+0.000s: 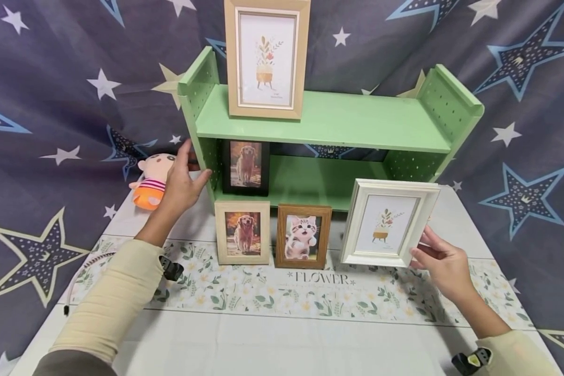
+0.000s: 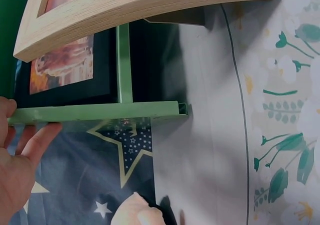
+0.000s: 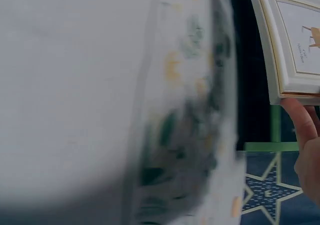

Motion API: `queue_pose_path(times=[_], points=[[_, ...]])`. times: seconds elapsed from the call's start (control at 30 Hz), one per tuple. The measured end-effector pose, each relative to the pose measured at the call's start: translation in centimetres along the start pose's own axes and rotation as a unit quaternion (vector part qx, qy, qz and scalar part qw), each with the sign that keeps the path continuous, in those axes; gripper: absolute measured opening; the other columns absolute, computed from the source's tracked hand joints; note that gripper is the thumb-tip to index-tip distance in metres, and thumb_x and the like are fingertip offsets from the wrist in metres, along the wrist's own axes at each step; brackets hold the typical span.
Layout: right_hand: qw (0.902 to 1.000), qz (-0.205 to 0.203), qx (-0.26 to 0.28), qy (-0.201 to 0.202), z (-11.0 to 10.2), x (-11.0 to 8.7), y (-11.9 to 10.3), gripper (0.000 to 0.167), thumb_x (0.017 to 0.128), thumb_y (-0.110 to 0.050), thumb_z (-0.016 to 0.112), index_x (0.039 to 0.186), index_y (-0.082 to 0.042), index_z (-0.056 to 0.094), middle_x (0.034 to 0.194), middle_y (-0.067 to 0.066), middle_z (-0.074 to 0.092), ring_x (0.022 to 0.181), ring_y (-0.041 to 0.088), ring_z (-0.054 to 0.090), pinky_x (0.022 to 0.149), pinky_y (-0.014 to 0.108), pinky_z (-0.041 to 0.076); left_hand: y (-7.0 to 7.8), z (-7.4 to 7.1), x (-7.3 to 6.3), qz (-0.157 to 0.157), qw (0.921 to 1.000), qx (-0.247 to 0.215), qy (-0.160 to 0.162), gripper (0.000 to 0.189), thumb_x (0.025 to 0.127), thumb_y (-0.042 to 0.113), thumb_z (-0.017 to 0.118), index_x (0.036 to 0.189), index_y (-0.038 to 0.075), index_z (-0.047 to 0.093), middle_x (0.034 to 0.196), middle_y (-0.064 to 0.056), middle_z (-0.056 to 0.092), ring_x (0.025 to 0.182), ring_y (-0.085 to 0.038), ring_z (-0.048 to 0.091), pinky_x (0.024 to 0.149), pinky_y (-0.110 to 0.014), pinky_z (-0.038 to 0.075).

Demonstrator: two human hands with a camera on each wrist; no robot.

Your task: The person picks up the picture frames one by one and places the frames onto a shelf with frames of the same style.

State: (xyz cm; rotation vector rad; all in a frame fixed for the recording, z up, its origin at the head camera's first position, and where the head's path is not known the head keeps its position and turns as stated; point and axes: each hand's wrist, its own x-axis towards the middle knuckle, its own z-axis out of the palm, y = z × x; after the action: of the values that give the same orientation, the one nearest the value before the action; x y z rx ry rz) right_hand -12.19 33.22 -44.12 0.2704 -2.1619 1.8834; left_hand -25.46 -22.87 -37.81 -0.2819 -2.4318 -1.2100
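Observation:
My left hand point(image 1: 182, 184) holds the left side panel of a two-tier green shelf point(image 1: 357, 117); in the left wrist view, its fingers lie on both faces of the panel point(image 2: 95, 112). The right hand point(image 1: 447, 267) grips a white picture frame point(image 1: 350, 230) by its lower right edge, in front of the shelf. That frame shows a potted-plant print. A light wood frame point(image 1: 219, 235) with a dog picture and a brown wood frame point(image 1: 326, 237) with a kitten picture stand in front of the shelf. Inside the lower tier is a black frame point(image 1: 265, 169) with a dog picture.
A larger tan frame point(image 1: 304, 62) stands on the shelf's top tier. Left of the shelf sits a plush doll point(image 1: 149, 183). A cable point(image 1: 70, 287) lies on the left of the white table point(image 1: 272, 339); a floral band crosses the tabletop. Star-patterned cloth point(image 1: 521, 156) hangs behind.

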Motion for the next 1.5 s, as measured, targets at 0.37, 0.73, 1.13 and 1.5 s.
queue_pose_path(times=[0.37, 0.73, 1.13, 1.5], points=[[0.9985, -0.020, 0.051, 0.004, -0.5, 2.0, -4.7, 0.069, 0.086, 0.023, 0.063, 0.148, -0.003, 0.048, 0.114, -0.012, 0.076, 0.090, 0.003, 0.076, 0.061, 0.025, 0.061, -0.2, 0.0, 0.0, 0.004, 1.0000, 0.002, 0.001, 0.084, 0.094, 0.003, 0.066, 0.163, 0.016, 0.020, 0.127, -0.029, 0.057, 0.110, -0.046, 0.063, 0.098, -0.061, 0.052], [0.9895, -0.054, 0.134, -0.007, -1.1, 4.2, -10.1, 0.070, 0.082, 0.034, 0.055, 0.144, 0.002, 0.052, 0.110, 0.003, 0.079, 0.090, 0.013, 0.077, 0.057, 0.031, 0.061, -0.1, 0.0, -0.1, -0.001, 1.0000, -0.002, 0.009, 0.083, 0.094, 0.002, 0.066, 0.162, 0.017, 0.022, 0.127, -0.029, 0.057, 0.111, -0.046, 0.063, 0.100, -0.059, 0.052], [0.9796, -0.120, 0.159, -0.027, -1.5, 7.2, -15.8, 0.073, 0.081, 0.037, 0.049, 0.148, 0.011, 0.042, 0.116, 0.013, 0.076, 0.100, 0.020, 0.076, 0.058, 0.035, 0.060, -0.1, 0.3, 0.0, 0.007, 0.9999, -0.001, 0.010, 0.083, 0.094, 0.000, 0.066, 0.162, 0.015, 0.021, 0.125, -0.030, 0.056, 0.109, -0.045, 0.063, 0.100, -0.060, 0.052], [0.9838, -0.100, 0.149, 0.003, -0.3, 11.7, -19.4, 0.070, 0.083, 0.027, 0.062, 0.146, 0.000, 0.053, 0.120, 0.012, 0.075, 0.102, 0.019, 0.076, 0.056, 0.036, 0.060, -0.1, 0.4, 0.1, 0.009, 0.9999, -0.004, 0.012, 0.083, 0.094, -0.001, 0.065, 0.162, 0.015, 0.022, 0.123, -0.030, 0.058, 0.107, -0.044, 0.063, 0.097, -0.060, 0.052]])
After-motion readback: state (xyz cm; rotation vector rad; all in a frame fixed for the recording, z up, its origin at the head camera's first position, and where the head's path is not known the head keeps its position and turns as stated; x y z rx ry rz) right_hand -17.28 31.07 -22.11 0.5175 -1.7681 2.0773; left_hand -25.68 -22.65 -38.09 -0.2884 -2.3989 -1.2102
